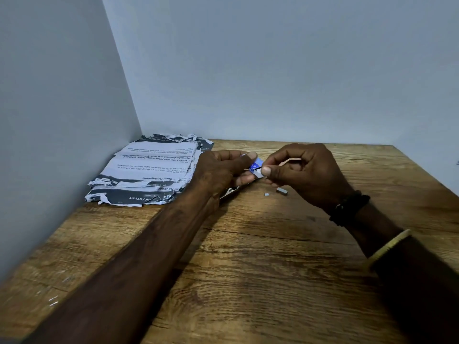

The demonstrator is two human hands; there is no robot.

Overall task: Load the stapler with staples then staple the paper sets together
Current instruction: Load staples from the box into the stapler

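Fingers of the left hand (223,170) curl round a small blue-and-white cardboard staple box (255,167), thumb on top. The right hand (305,170) pinches the box's other end between thumb and forefinger, its remaining fingers curled. Just beneath the right hand, on the brown wood-grain table (260,269), lie a short grey strip of staples (282,190) and a smaller grey piece (267,194). Under the left hand a sliver of metal object (229,192) shows, too hidden to identify. Beyond the left hand, a stack of torn black-and-white printed paper sheets (149,170) sits in the wall corner. A black beaded bracelet (349,207) and gold bangle (387,247) circle the right forearm.
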